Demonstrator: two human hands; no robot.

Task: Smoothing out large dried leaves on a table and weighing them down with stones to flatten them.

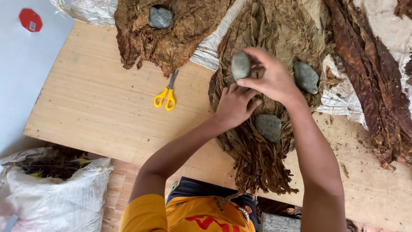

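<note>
Grey stone [240,65], long axis upright, gripped by right hand [270,77].

Bright, even daylight, soft shadows, slight motion blur on the hands [257,88]

The right hand [270,77] is blurred at the fingers, so its grip on the grey stone [240,65] is not sharp, and the fingers cover the right side of this stone. The left hand [235,105] hides the part of the dried leaf pile [274,30] below it; if its fingers pinch a leaf cannot be told. The top edge cuts this pile and the second leaf pile [171,34]. The reddish leaves [369,77] go out at the right edge. The white sack [56,197] is cut at the bottom left, and its dark content is too small to tell. The tabletop [107,107] is partly hidden under the leaves.
</note>
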